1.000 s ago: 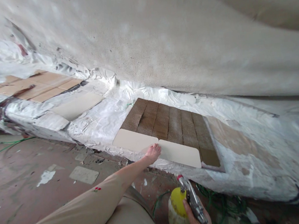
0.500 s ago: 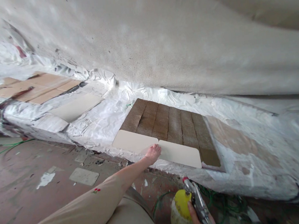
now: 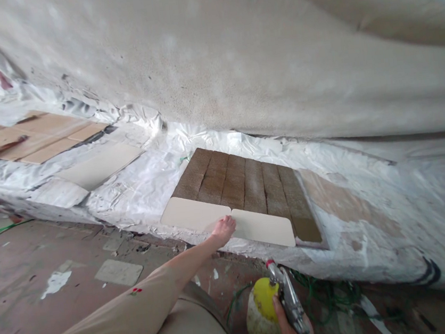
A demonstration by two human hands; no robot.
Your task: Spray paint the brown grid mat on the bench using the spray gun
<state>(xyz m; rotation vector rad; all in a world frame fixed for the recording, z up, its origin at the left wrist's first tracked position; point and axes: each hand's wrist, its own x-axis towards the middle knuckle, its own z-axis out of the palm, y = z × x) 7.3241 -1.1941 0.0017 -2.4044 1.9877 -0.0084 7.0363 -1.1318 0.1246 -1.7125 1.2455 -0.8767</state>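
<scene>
My left hand is closed, its fingertips at the spot where two cream rounded-corner boards meet. It seems to pinch the left cream board; the exact contact is hidden by the fingers. The right cream board lies beside it. Both cover the near ends of several dark brown strips, laid side by side on a flat sheet. Lower down, my right hand is wrapped around a metal spray gun with a red tip. Attached to it is a stained cup with a yellow part.
White plastic sheeting covers the low ledge. Cardboard pieces and a pale board lie to the left. A large beige cloth hangs behind. Green hoses and scraps lie on the reddish floor.
The view has shifted slightly, so the ledge and boards sit a little further left. Both hands keep their places, the left at the cream boards and the right on the spray gun.
</scene>
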